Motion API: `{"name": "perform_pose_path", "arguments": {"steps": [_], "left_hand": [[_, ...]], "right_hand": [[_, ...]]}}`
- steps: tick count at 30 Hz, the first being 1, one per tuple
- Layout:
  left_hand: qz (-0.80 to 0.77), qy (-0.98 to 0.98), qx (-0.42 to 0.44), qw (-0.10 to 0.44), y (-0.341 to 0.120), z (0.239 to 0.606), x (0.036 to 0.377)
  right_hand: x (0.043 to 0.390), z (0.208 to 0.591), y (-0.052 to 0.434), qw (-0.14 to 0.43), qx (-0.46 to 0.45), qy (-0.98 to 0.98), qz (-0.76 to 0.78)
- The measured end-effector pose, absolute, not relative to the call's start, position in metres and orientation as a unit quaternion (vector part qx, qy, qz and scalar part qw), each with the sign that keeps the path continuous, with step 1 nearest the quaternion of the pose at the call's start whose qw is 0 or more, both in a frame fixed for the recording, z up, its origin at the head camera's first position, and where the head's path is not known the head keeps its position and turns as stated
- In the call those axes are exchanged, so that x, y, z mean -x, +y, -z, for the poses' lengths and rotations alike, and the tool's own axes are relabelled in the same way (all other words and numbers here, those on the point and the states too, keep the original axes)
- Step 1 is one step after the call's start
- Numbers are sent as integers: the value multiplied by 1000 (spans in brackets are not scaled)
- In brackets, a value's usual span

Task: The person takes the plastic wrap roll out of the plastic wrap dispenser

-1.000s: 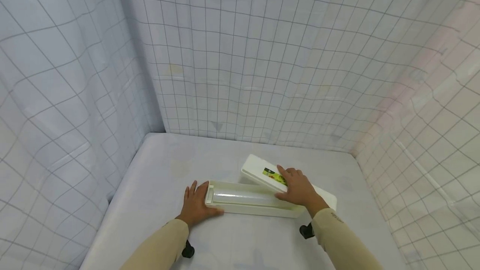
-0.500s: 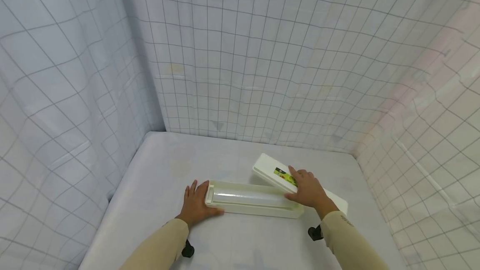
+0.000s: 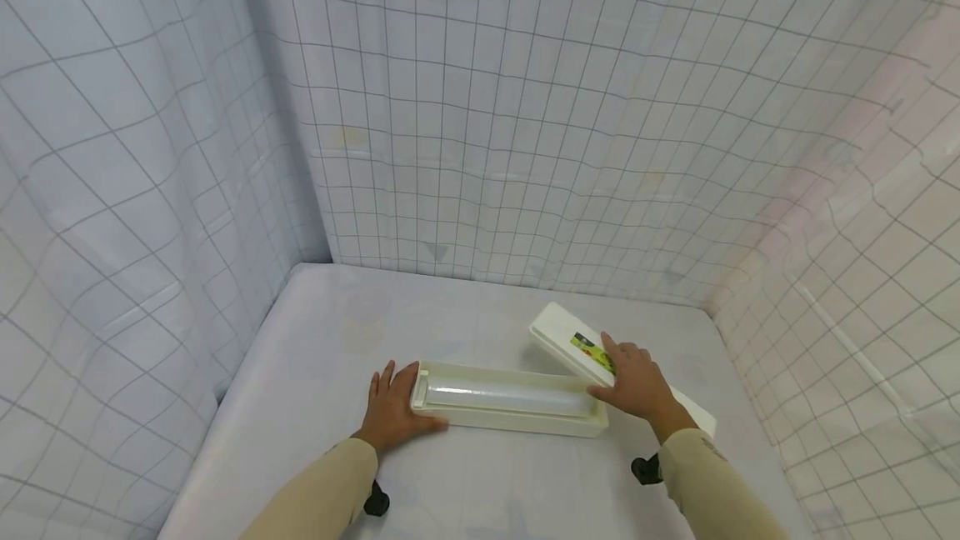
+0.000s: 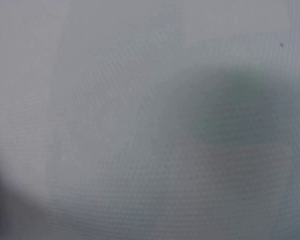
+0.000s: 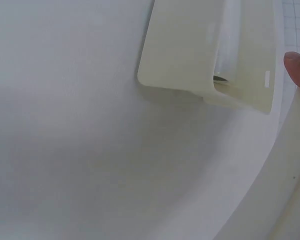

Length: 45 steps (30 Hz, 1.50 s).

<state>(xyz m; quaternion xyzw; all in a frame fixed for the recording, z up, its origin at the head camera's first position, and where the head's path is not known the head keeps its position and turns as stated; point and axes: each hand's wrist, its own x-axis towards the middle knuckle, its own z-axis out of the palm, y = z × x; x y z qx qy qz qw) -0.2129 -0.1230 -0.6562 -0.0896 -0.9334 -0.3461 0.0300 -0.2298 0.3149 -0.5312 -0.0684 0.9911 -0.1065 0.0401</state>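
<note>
A long cream open box [image 3: 510, 416] lies across the white table [image 3: 330, 332], with a clear roll of film [image 3: 502, 395] inside it. My left hand [image 3: 392, 408] lies flat against the box's left end, fingers straight. The box's white lid [image 3: 558, 333], with a green-yellow label [image 3: 588, 346], lies askew behind the box's right end. My right hand [image 3: 636, 380] holds the lid, fingers spread over its top and thumb at its near edge. The right wrist view shows the box end [image 5: 210, 47], the lid's rim [image 5: 270, 190] and one fingertip [image 5: 297, 67].
White gridded curtains [image 3: 487, 107] close in the table on the left, back and right. Bare table surface lies behind the box and to the left. The left wrist view is only blurred grey cloth [image 4: 150, 120].
My right hand has slid the lid to the right, off the box and further behind its right end. The left hand and the box have stayed put.
</note>
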Motion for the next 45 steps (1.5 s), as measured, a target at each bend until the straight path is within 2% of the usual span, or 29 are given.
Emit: {"name": "perform_pose_path", "arguments": {"steps": [9,19,45], "left_hand": [[350,-933,84,13,-123,654,212],[346,-933,91,40,-123,656,212],[349,-933,85,24,-122,655,212]], "right_hand": [[225,536,334,32,37,993,104],[216,543,357,17,2,996,92],[184,572,415,85,-129,982,111]]}}
